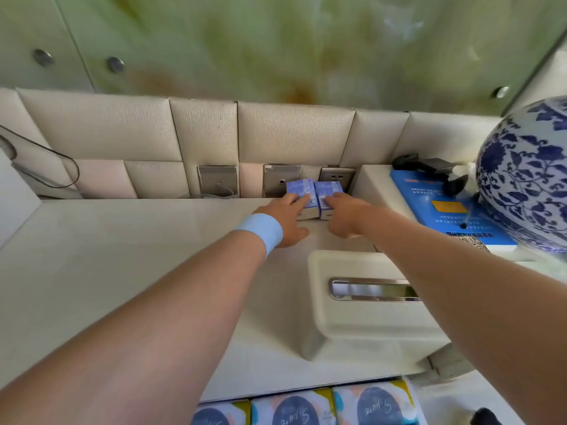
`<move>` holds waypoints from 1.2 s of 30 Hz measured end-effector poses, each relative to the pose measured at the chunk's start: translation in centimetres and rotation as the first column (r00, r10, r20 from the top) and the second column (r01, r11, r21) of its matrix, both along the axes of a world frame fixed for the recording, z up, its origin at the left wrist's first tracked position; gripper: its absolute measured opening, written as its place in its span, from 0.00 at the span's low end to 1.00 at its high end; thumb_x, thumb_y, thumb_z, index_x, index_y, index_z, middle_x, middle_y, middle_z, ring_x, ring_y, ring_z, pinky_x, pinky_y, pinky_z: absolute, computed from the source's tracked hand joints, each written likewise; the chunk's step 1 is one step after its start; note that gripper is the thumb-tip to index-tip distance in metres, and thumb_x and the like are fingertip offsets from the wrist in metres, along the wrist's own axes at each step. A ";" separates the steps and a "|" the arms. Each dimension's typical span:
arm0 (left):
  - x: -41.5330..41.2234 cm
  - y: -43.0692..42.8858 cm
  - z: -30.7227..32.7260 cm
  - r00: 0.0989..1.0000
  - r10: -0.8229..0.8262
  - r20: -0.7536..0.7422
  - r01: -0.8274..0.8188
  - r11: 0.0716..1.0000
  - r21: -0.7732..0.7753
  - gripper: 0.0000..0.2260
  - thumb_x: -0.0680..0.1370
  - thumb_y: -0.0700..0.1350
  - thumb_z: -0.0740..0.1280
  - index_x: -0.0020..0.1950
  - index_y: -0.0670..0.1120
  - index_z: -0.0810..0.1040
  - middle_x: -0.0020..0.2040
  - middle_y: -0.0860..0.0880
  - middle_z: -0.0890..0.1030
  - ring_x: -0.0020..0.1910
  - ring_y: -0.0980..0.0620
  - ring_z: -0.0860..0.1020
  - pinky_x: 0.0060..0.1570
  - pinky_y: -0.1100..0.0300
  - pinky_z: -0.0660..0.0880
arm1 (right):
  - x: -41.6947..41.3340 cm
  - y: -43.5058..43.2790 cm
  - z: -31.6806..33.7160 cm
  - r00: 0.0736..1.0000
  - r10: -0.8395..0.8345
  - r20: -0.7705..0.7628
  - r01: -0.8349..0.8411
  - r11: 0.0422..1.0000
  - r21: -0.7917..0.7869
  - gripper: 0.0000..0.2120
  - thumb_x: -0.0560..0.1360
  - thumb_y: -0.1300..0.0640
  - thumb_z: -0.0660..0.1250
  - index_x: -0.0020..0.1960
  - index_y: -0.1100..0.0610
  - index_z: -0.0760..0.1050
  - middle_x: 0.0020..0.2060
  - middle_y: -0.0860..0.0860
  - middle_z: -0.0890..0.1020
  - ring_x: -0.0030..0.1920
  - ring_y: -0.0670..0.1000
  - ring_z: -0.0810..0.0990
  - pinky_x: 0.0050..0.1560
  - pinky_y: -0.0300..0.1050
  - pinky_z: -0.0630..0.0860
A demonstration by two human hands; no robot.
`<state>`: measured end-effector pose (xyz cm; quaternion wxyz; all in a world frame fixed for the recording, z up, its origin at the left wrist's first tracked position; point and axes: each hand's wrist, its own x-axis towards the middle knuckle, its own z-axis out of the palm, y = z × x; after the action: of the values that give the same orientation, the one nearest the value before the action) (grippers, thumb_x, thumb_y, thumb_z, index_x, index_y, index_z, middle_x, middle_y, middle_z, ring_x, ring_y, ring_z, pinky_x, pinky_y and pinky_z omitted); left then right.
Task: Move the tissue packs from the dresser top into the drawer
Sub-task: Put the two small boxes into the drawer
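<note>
- Reaching to the frame's centre, your left hand [287, 217] and right hand [343, 216] each rest fingers on a blue tissue pack [299, 191], [329, 191]; grip unclear, likely closing.
- Packs stand against the wall sockets [280, 179], so you pull both forward together toward the drawer [306, 406] at bottom.

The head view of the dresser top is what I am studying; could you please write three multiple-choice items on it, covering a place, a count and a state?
1. Where do the purple tissue packs stand?
A. at the back by the wall sockets
B. on the blue card
C. on the tissue box

2. How many purple packs are there?
A. one
B. two
C. four

3. What are the hands doing?
A. both rest on the packs
B. both hang free
C. only one touches

Key: 1 A, sockets are right behind them; 2 B, a pair side by side; 3 A, left hand and right hand each lie on one.
</note>
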<state>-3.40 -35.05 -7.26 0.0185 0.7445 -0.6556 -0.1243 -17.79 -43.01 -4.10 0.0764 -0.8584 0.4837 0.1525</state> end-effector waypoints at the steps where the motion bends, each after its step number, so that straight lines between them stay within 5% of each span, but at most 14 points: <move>1: 0.2 0.4 -0.1 0.999 0.000 0.043 0.001 1.000 -0.011 0.35 0.79 0.60 0.60 0.80 0.56 0.46 0.79 0.51 0.53 0.76 0.45 0.58 0.70 0.46 0.64 | 0.4 0.3 0.1 1.000 0.008 0.001 -0.009 1.000 0.004 0.33 0.79 0.53 0.58 0.81 0.55 0.49 0.79 0.54 0.53 0.78 0.57 0.56 0.76 0.50 0.58; 3: 0.7 1.4 0.4 0.996 0.024 0.089 -0.022 0.999 -0.024 0.32 0.78 0.62 0.59 0.79 0.59 0.50 0.77 0.49 0.56 0.75 0.44 0.57 0.69 0.46 0.65 | 1.2 1.0 0.6 1.000 0.016 0.008 -0.016 1.000 0.014 0.32 0.79 0.53 0.58 0.81 0.53 0.52 0.79 0.54 0.56 0.76 0.58 0.60 0.74 0.51 0.62; 8: 2.5 4.7 1.2 0.988 0.122 -0.098 -0.131 0.988 -0.084 0.23 0.76 0.58 0.67 0.69 0.52 0.71 0.74 0.50 0.59 0.73 0.44 0.59 0.67 0.48 0.67 | 3.5 4.6 1.7 0.992 0.098 0.079 -0.102 0.993 0.058 0.31 0.77 0.58 0.60 0.79 0.47 0.58 0.75 0.52 0.63 0.71 0.57 0.68 0.68 0.48 0.69; 14: 4.9 10.0 2.1 0.966 0.243 -0.091 -0.251 0.964 -0.090 0.18 0.73 0.59 0.71 0.55 0.51 0.71 0.62 0.51 0.71 0.59 0.46 0.72 0.54 0.53 0.72 | 6.8 9.5 1.3 0.983 0.173 0.069 -0.177 0.983 0.056 0.31 0.77 0.56 0.62 0.78 0.44 0.60 0.68 0.52 0.67 0.63 0.56 0.74 0.61 0.47 0.74; 19: 5.8 15.1 2.8 0.973 0.224 -0.049 -0.222 0.974 0.037 0.31 0.75 0.59 0.68 0.75 0.56 0.62 0.72 0.52 0.65 0.69 0.45 0.66 0.66 0.49 0.69 | 8.3 14.0 1.9 0.954 0.295 -0.049 -0.293 0.955 0.034 0.25 0.77 0.53 0.63 0.74 0.49 0.67 0.63 0.54 0.69 0.59 0.57 0.77 0.60 0.50 0.76; 23: 5.3 19.6 3.1 0.972 0.234 -0.020 -0.232 0.971 0.064 0.31 0.75 0.59 0.67 0.76 0.57 0.63 0.73 0.53 0.63 0.71 0.46 0.65 0.66 0.50 0.70 | 7.6 18.4 1.4 0.954 0.300 0.003 -0.300 0.953 0.033 0.23 0.74 0.59 0.65 0.68 0.50 0.72 0.61 0.54 0.69 0.53 0.58 0.79 0.55 0.51 0.78; 30: 3.3 27.7 3.0 0.981 0.190 -0.023 -0.187 0.976 0.115 0.31 0.72 0.60 0.70 0.73 0.55 0.67 0.69 0.53 0.63 0.68 0.46 0.62 0.65 0.50 0.69 | 3.0 26.7 1.4 0.904 0.426 0.032 -0.427 0.897 0.114 0.35 0.74 0.60 0.64 0.78 0.48 0.56 0.70 0.56 0.61 0.63 0.63 0.73 0.63 0.55 0.72; 36: 1.0 30.6 3.1 0.945 0.289 -0.150 -0.278 0.956 0.089 0.24 0.71 0.60 0.72 0.63 0.54 0.72 0.64 0.52 0.64 0.64 0.48 0.64 0.61 0.51 0.71 | 0.9 29.6 1.2 0.877 0.480 -0.016 -0.480 0.877 -0.027 0.32 0.73 0.54 0.66 0.75 0.45 0.60 0.65 0.55 0.65 0.62 0.59 0.68 0.63 0.55 0.70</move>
<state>-2.36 -4.47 -4.20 0.0642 0.8189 -0.5334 -0.2020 -16.93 -13.40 -2.86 0.0211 -0.9520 0.2583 0.1630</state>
